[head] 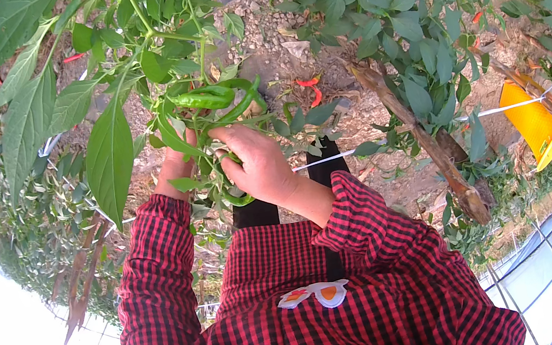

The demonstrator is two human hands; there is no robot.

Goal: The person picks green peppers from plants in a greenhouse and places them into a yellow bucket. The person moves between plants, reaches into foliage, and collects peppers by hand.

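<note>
A leafy pepper plant rises in front of me, with green chili peppers hanging among its stems. My right hand curls its fingers around a green pepper or stem at the plant's middle; leaves and the hand itself hide which. Another curved green pepper hangs just under that hand. My left hand reaches in behind the leaves on the plant's other side. Its fingers are mostly covered, so I cannot see whether it holds anything.
White string runs across at about hand height. To the right stand a rough wooden stake, another pepper plant and a yellow sheet. Red peppers lie low near the stony soil.
</note>
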